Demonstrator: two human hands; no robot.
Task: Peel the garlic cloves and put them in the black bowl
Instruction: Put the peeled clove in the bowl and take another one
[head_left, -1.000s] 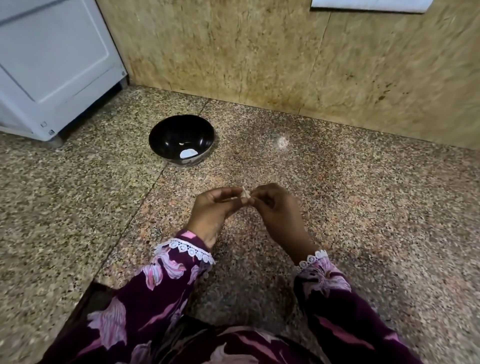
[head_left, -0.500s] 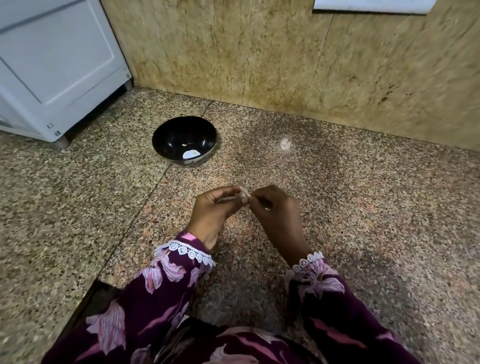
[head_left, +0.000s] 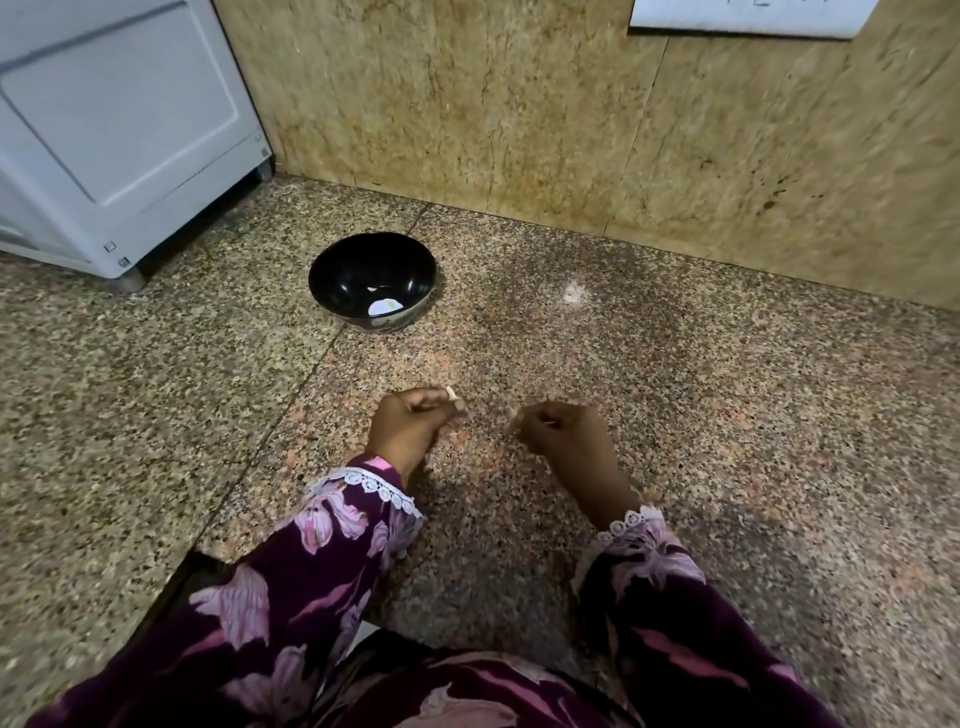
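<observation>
My two hands, which met over the clove a moment ago, are now drawn apart above the speckled stone floor (head_left: 727, 415), which I take to mean that a strip of skin has come away and the peeling of this clove is near its end. My left hand (head_left: 410, 421) has its fingers curled in, and the garlic clove (head_left: 453, 392) shows as a pale tip pinched at the far side of thumb and forefinger. My right hand (head_left: 558, 423) is likewise curled tight, thumb against forefinger; a small pale fleck at its left tip may be a scrap of peel, though I cannot tell for certain. The black bowl (head_left: 332, 270) stands farther off and to the left, well apart from both hands, near the white cabinet (head_left: 119, 130), with pale pieces lying at its bottom. If the clove is indeed bare, my left hand need only carry it forward and left to the bowl.
</observation>
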